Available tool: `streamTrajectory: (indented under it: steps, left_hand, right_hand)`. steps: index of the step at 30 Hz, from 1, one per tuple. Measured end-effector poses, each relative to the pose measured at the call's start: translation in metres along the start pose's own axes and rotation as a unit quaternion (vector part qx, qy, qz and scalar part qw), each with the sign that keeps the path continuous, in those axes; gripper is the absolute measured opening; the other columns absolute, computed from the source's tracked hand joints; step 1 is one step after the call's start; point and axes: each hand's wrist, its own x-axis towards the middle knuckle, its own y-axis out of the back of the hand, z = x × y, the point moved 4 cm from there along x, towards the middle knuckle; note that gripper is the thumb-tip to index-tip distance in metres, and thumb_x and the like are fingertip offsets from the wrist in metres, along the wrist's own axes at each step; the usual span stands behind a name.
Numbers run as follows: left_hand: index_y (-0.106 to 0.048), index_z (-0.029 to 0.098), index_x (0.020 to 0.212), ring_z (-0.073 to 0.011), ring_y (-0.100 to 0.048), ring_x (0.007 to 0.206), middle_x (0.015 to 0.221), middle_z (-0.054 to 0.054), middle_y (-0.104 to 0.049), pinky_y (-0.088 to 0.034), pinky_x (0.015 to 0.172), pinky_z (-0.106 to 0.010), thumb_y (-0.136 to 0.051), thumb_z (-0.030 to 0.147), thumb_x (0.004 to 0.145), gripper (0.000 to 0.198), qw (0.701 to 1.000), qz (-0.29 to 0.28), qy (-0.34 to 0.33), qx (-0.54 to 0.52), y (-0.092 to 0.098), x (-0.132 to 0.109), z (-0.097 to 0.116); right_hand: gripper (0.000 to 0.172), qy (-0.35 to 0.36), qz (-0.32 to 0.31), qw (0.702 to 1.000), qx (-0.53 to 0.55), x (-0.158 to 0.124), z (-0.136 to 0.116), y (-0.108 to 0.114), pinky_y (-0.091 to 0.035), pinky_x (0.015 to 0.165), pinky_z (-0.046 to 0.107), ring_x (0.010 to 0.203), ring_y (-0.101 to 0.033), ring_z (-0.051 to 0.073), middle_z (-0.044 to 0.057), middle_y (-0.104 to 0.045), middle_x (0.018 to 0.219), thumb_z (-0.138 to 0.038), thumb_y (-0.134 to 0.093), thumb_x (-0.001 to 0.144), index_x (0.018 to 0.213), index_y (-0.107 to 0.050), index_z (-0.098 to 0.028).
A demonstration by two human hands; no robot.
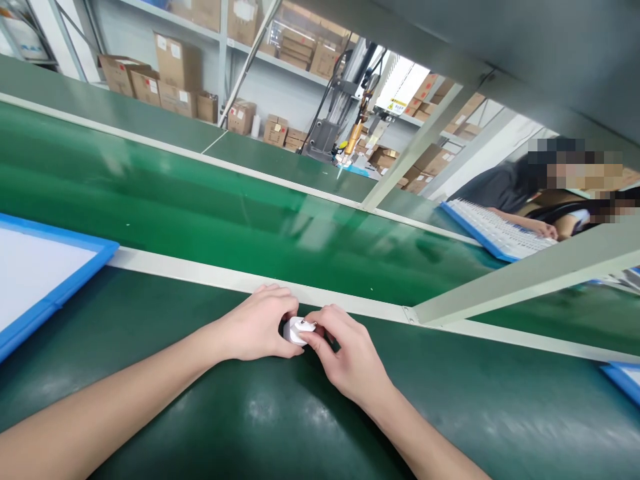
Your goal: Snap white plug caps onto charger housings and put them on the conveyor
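Far left, a blue-framed white tray lies on the dark green counter, its corner poking toward the middle. Above it the bright green conveyor belt runs across, edged by a pale rail on the near side.

Moving in, the left forearm comes up from the bottom-left corner, and the left hand sits on the counter just short of that rail, fingers curled in and pinching the near side of a small white plug-like part. That part is right at the centre, low over the counter, caught between both hands.

The right hand meets it from the other side, thumb and fingertips pressed against the white part, the rest of the fingers folded under. Both hands closed narrow on the same piece, touching it and nearly touching each other.

Further right, a grey metal strut slants up from the rail. Beyond the belt, another person's hand rests on a blue-edged tray filled with rows of white parts. At the bottom-right edge, a blue tray corner peeks in. Behind everything, shelves stacked with cardboard boxes.
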Motion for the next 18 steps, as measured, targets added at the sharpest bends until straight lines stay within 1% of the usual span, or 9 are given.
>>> streamTrajectory:
  steps: [2,3,4,6,8,10,13,16,18]
  left_hand:
    - [-0.053,0.019,0.072,-0.0252,-0.056,0.095,0.085,-0.001,-0.06,-0.043,0.078,-0.033,-0.084,0.04,0.068,0.037,1.0,0.0,0.004,-0.025,0.006,-0.001,0.001]
    - [-0.055,0.019,0.073,-0.0246,-0.058,0.093,0.084,-0.001,-0.061,-0.044,0.076,-0.032,-0.084,0.042,0.069,0.038,0.999,-0.003,0.008,-0.051,0.009,-0.001,0.001]
    - [-0.058,0.018,0.074,-0.0234,-0.06,0.09,0.084,-0.001,-0.063,-0.045,0.075,-0.031,-0.084,0.044,0.07,0.037,0.996,-0.008,0.009,-0.087,0.012,-0.001,0.001]
    - [-0.065,0.017,0.084,-0.0206,-0.063,0.086,0.088,-0.001,-0.066,-0.047,0.074,-0.029,-0.08,0.044,0.077,0.032,0.984,-0.027,0.0,-0.174,0.016,0.0,0.002]
    - [-0.068,0.017,0.092,-0.0195,-0.065,0.088,0.093,-0.002,-0.069,-0.048,0.075,-0.027,-0.08,0.043,0.079,0.032,0.975,-0.05,-0.016,-0.216,0.016,0.003,0.001]
    - [-0.068,0.017,0.088,-0.0201,-0.065,0.089,0.092,-0.001,-0.069,-0.047,0.075,-0.027,-0.083,0.048,0.074,0.037,0.981,-0.063,-0.017,-0.182,0.014,0.009,-0.004]
    - [-0.065,0.017,0.083,-0.0193,-0.063,0.087,0.089,0.0,-0.067,-0.045,0.073,-0.027,-0.085,0.057,0.069,0.047,0.991,-0.056,0.01,-0.118,0.011,0.017,-0.013]
    - [-0.067,0.02,0.091,-0.0178,-0.063,0.091,0.094,0.0,-0.068,-0.045,0.077,-0.026,-0.074,0.063,0.08,0.046,0.993,-0.04,0.005,-0.112,0.01,0.021,-0.013]
    - [-0.068,0.021,0.094,-0.018,-0.064,0.096,0.098,0.0,-0.069,-0.045,0.08,-0.026,-0.065,0.065,0.087,0.044,0.995,-0.04,0.003,-0.091,0.01,0.022,-0.009]
  right_hand:
    - [0.012,-0.017,0.047,0.998,0.028,-0.002,0.008,0.003,-0.042,0.061,0.029,0.067,-0.049,0.016,0.001,-0.052,0.079,-0.034,-0.06,0.102,0.103,-0.059,-0.022]
    - [0.021,-0.008,0.072,0.996,0.05,-0.002,0.011,0.004,-0.045,0.062,0.029,0.069,-0.052,0.017,0.002,-0.053,0.085,-0.04,-0.064,0.1,0.111,-0.057,-0.023]
    - [0.032,0.015,0.084,0.994,0.065,-0.002,0.011,0.006,-0.049,0.067,0.031,0.077,-0.056,0.019,0.004,-0.055,0.094,-0.044,-0.067,0.098,0.12,-0.055,-0.024]
    - [0.047,0.075,0.071,0.993,0.061,0.0,0.008,0.005,-0.053,0.087,0.037,0.104,-0.06,0.025,0.01,-0.054,0.12,-0.046,-0.07,0.095,0.134,-0.05,-0.028]
    - [0.043,0.116,0.042,0.992,0.016,0.002,0.005,0.001,-0.05,0.1,0.041,0.122,-0.055,0.028,0.01,-0.051,0.135,-0.039,-0.067,0.099,0.138,-0.052,-0.032]
    - [0.033,0.134,0.043,0.99,-0.021,0.003,0.006,0.0,-0.053,0.096,0.037,0.119,-0.059,0.027,0.008,-0.054,0.133,-0.035,-0.06,0.102,0.135,-0.057,-0.034]
    - [0.028,0.134,0.084,0.986,-0.051,0.006,0.018,0.002,-0.057,0.082,0.036,0.104,-0.067,0.027,0.007,-0.062,0.124,-0.046,-0.06,0.1,0.125,-0.065,-0.035]
    - [0.032,0.081,0.116,0.988,-0.055,0.015,0.047,0.011,-0.055,0.078,0.042,0.1,-0.069,0.03,0.011,-0.065,0.121,-0.056,-0.06,0.097,0.121,-0.066,-0.036]
    - [0.034,0.033,0.138,0.988,-0.067,0.023,0.071,0.022,-0.051,0.074,0.047,0.097,-0.068,0.031,0.016,-0.065,0.118,-0.059,-0.061,0.095,0.119,-0.066,-0.035]
